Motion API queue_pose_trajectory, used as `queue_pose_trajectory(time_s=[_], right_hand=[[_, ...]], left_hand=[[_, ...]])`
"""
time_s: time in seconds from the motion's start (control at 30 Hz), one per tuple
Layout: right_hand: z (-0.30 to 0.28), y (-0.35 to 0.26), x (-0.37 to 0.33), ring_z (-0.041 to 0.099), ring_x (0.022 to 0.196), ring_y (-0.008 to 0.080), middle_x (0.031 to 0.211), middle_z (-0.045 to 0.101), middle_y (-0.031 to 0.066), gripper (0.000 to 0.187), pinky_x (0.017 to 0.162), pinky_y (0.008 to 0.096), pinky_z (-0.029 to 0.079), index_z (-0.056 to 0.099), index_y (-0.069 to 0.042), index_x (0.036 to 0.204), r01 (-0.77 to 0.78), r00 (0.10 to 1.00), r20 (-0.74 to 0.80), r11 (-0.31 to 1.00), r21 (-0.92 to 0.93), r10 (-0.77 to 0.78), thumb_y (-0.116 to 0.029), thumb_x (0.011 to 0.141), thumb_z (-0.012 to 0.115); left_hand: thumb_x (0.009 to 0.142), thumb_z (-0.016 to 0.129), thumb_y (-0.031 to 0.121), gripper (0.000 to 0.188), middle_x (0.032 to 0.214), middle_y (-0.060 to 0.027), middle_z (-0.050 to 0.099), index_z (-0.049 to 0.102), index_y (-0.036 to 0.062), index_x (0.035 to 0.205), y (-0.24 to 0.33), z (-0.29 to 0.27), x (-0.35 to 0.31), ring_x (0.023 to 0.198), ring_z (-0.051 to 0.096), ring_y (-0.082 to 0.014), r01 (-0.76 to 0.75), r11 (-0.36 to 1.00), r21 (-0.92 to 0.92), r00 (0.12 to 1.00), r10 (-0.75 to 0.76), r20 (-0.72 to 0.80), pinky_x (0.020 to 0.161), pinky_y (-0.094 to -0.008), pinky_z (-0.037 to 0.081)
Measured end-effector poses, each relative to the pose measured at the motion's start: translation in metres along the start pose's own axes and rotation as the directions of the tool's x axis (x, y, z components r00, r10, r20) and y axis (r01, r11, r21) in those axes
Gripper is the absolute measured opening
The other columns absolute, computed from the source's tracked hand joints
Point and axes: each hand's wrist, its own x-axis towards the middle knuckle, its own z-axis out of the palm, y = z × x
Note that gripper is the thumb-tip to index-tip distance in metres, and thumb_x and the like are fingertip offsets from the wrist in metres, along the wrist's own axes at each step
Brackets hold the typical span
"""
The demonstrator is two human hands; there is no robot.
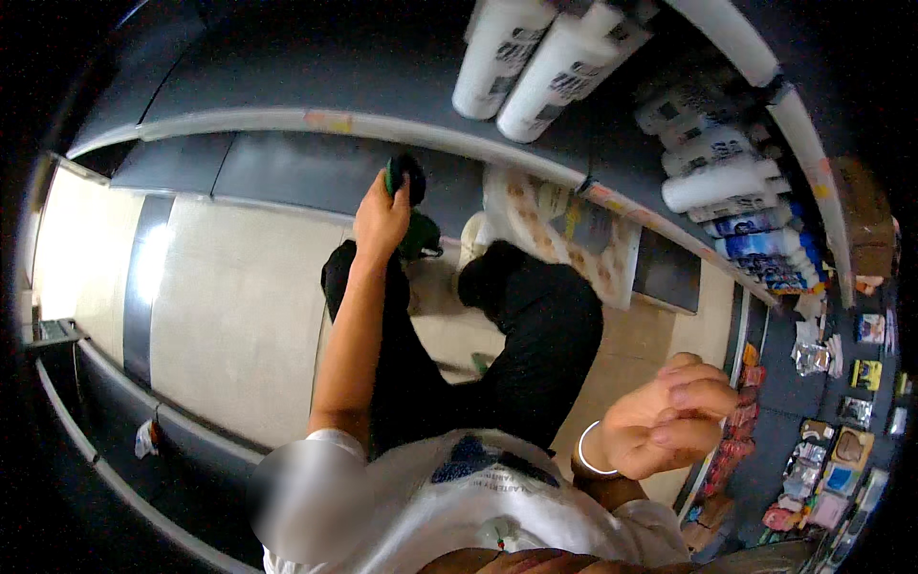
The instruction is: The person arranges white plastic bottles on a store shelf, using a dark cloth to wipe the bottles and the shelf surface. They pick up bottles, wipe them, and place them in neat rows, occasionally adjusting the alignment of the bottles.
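Note:
My left hand (381, 226) is stretched out toward the lower shelf front, its fingers closed round a small black-and-green thing (405, 180) whose kind I cannot make out. Directly beyond it is the dark face of the shelf base (306, 167). Out to the right, my right hand (674, 416) is raised over the floor with a white band at its wrist. Its fingers are curled in, and nothing shows in them. My knees in black trousers (545, 311) are bent between the two hands.
White cylindrical packages (555, 91) stand on the shelf above, with wrapped blue packs (760, 239) to the right. A patterned clear package (564, 225) leans by the shelf base. Small packets (813, 459) line the right shelves; another dark shelf (191, 459) runs at lower left.

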Motion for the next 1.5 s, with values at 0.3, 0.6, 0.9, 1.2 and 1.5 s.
queue_pose_trajectory(time_s=[0.3,0.6,0.9,1.2,1.5], right_hand=[[0.016,0.055,0.000,0.056,0.077,0.0229,0.091,0.058,0.0121,0.012,0.066,0.0300,0.046,0.062,-0.007,0.076,-0.231,0.942,0.253,0.973,0.006,0.223,0.005,0.076,0.057],[0.119,0.106,-0.044,0.055,0.075,0.0234,0.083,0.056,0.0050,0.015,0.066,0.0341,0.045,0.061,-0.009,0.083,-0.331,0.694,0.713,0.924,0.191,0.101,0.003,0.074,0.060],[0.115,0.106,-0.077,0.060,0.082,0.0249,0.086,0.060,0.0073,0.008,0.074,0.0368,0.047,0.058,-0.009,0.088,-0.141,0.288,0.957,0.988,0.067,-0.024,-0.011,0.080,0.060],[0.112,0.104,-0.075,0.062,0.073,0.0280,0.079,0.061,0.0083,0.005,0.066,0.0391,0.049,0.059,-0.010,0.088,-0.142,0.256,0.967,0.990,0.026,0.011,-0.013,0.085,0.057],[0.107,0.102,-0.073,0.064,0.079,0.0297,0.081,0.064,0.0120,0.011,0.072,0.0414,0.050,0.059,-0.007,0.085,-0.074,0.164,0.985,0.996,-0.046,0.058,-0.016,0.088,0.053]], left_hand=[[0.086,0.058,0.023,0.043,0.105,-0.0225,0.062,0.052,-0.0003,0.122,0.032,0.016,-0.001,0.100,0.058,-0.0402,-0.035,0.937,0.349,0.940,-0.088,0.330,0.083,-0.0461,0.047],[0.084,0.061,0.035,0.037,0.104,-0.0170,0.063,0.053,0.0087,0.109,0.014,0.055,0.009,0.092,0.062,-0.0386,-0.290,0.835,0.468,0.821,-0.034,0.570,0.075,-0.0469,0.051],[0.088,0.053,0.039,0.034,0.095,-0.0130,0.066,0.059,0.0098,0.104,-0.002,0.061,-0.004,0.083,0.066,-0.0345,-0.475,0.677,0.562,0.767,0.004,0.642,0.069,-0.0476,0.054],[0.092,0.046,0.037,0.036,0.110,-0.0134,0.066,0.057,0.0115,0.115,-0.019,0.068,-0.007,0.099,0.065,-0.0316,-0.451,0.637,0.625,0.707,-0.173,0.686,0.084,-0.0494,0.050],[0.091,0.049,0.031,0.031,0.099,-0.0104,0.068,0.060,0.0114,0.112,-0.030,0.066,-0.020,0.090,0.068,-0.0286,-0.629,0.477,0.614,0.709,0.030,0.704,0.072,-0.0443,0.055]])
